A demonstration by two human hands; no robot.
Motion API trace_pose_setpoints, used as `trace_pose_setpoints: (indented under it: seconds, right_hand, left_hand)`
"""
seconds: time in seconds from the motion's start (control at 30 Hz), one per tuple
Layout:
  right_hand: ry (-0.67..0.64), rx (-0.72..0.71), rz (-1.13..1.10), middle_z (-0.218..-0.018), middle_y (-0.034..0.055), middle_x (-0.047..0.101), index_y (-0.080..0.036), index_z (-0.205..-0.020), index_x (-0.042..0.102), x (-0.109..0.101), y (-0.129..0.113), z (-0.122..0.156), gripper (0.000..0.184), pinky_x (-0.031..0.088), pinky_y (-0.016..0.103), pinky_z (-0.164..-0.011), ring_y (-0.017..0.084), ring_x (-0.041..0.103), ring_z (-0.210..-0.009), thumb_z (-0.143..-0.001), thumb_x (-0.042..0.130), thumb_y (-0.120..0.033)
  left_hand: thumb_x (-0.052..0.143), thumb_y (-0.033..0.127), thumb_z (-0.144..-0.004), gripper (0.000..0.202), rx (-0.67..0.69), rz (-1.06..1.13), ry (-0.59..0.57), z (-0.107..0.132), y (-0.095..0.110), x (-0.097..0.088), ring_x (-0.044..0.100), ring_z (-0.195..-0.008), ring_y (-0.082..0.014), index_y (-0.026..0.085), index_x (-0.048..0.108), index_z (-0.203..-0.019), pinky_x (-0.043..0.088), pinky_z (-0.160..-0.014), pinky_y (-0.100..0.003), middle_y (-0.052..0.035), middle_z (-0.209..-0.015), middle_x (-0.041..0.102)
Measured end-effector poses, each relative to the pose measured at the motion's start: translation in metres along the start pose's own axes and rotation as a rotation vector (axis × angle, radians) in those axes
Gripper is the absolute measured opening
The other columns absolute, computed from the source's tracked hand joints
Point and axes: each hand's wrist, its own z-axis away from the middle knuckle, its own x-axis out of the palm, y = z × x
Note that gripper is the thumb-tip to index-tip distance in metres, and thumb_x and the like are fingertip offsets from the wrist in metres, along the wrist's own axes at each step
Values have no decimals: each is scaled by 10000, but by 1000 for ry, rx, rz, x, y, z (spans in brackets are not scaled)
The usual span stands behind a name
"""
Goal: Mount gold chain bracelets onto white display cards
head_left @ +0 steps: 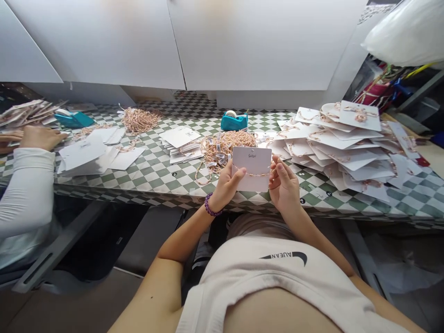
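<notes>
A white display card (252,159) with small print near its top stands upright between my hands, over the table's front edge. My left hand (227,184) grips its left side, thumb on the front face. Across the card runs a thin beaded chain (258,175), gold and pinkish; the left thumb presses on its left end. My right hand (284,182), fingers pinched, holds the chain's other end just off the card's right edge. Behind the card lies a heap of similar beaded chains (225,143) with small white tags. What lies behind the card is hidden.
Carded jewellery is piled (343,143) on the right. Blank-looking cards (180,138) are stacked left of the chains. A teal tape dispenser (234,121) stands behind. Further left are another chain heap (140,121), loose cards (83,150), a second dispenser (74,119) and a co-worker's hand (42,138).
</notes>
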Motion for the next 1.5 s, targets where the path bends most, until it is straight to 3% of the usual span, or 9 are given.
trace_pose_setpoints:
  seconds: [0.2, 0.4, 0.6, 0.77, 1.07, 1.37, 1.5]
  right_hand:
    - [-2, 80, 3, -726, -45, 631, -207, -981, 753, 4, -4, 1, 469, 433, 132, -422, 21, 505, -508, -554, 902, -331]
    - [0, 73, 10, -690, -62, 644, -187, -903, 707, 5, -2, 0, 454, 422, 111, -405, 10, 487, -464, -532, 934, -316]
    - [-6, 53, 0, -807, -37, 697, -175, -774, 648, 3, -1, -3, 439, 525, 105, -575, 24, 601, -628, -508, 950, -351]
    - [-14, 82, 7, -733, -44, 665, -188, -806, 685, 2, 0, -2, 405, 511, 124, -557, 37, 585, -605, -549, 942, -366]
    - [-132, 71, 108, -712, -25, 620, -185, -701, 632, 3, -5, 1, 439, 499, 198, -565, 75, 567, -623, -592, 907, -510]
    - [-196, 100, 52, -727, -34, 606, -174, -696, 616, 0, -8, 0, 351, 501, 171, -598, 56, 574, -642, -705, 860, -426]
    - [-189, 222, 65, -791, -32, 642, -184, -767, 628, -1, -11, -4, 257, 550, 213, -673, 103, 658, -788, -824, 759, -397]
  left_hand:
    - [647, 516, -854, 536, -21, -18, 41, 0, -2, 1, 660, -1005, -218, 176, 586, -1265, 545, -861, -298, -85, -1139, 704]
    - [640, 511, -861, 487, -10, -33, 36, 2, 0, 2, 658, -1008, -210, 181, 612, -1218, 536, -892, -304, -81, -1136, 705]
    - [652, 495, -864, 473, 24, -35, 35, 1, -6, 1, 660, -1056, -228, 188, 609, -1221, 533, -944, -326, -76, -1102, 718]
    - [660, 537, -855, 493, 44, -26, 29, 1, -9, -1, 621, -1182, -265, 200, 628, -1213, 497, -1058, -362, -80, -1167, 698]
    - [677, 539, -869, 444, 132, -110, 45, 4, -8, 1, 641, -1045, -223, 219, 630, -1173, 533, -965, -329, -47, -1113, 680]
    - [641, 567, -895, 448, 168, -197, 46, 6, -11, 0, 629, -1052, -248, 227, 602, -1183, 504, -991, -383, -59, -1123, 656]
    - [618, 607, -891, 473, 194, -249, 54, 6, -15, 0, 633, -1019, -249, 219, 582, -1160, 511, -980, -399, -66, -1086, 652]
